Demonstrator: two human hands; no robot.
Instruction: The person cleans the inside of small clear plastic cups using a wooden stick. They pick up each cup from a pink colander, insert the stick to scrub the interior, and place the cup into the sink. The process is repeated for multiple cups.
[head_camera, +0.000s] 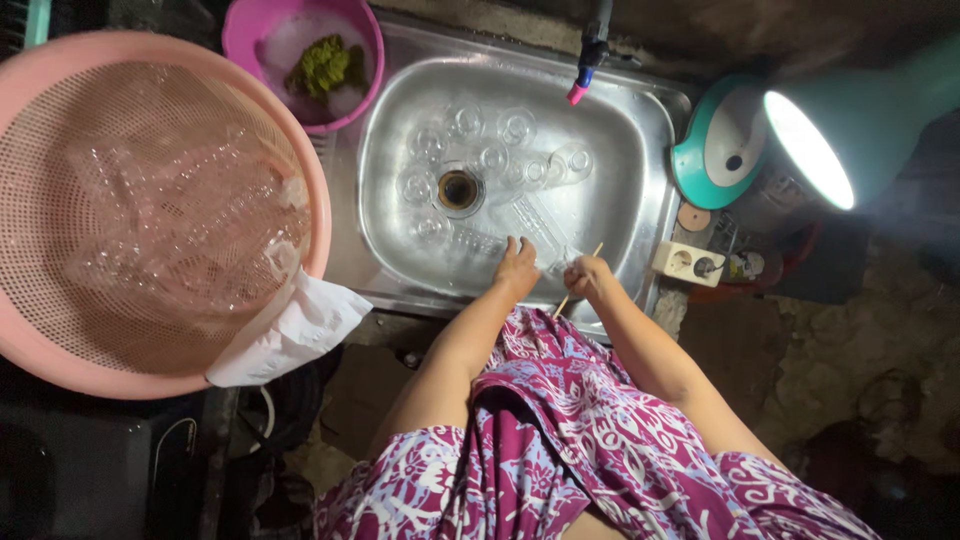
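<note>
A steel sink (640, 160) holds several clear glasses (480, 150) around the drain (458, 189). At the sink's near edge my left hand (517, 268) grips a clear glass (553, 262) lying on its side. My right hand (586, 275) is closed on a thin wooden stick (597, 251) that points into the glass's mouth. Both hands are close together, almost touching.
A big pink mesh basket (150, 210) of clear glassware sits at left, with a white cloth (295, 330) hanging from it. A magenta bowl (300, 60) with a green scrubber is behind. A tap (588, 55), a teal lamp (810, 150) and a socket (685, 262) are at right.
</note>
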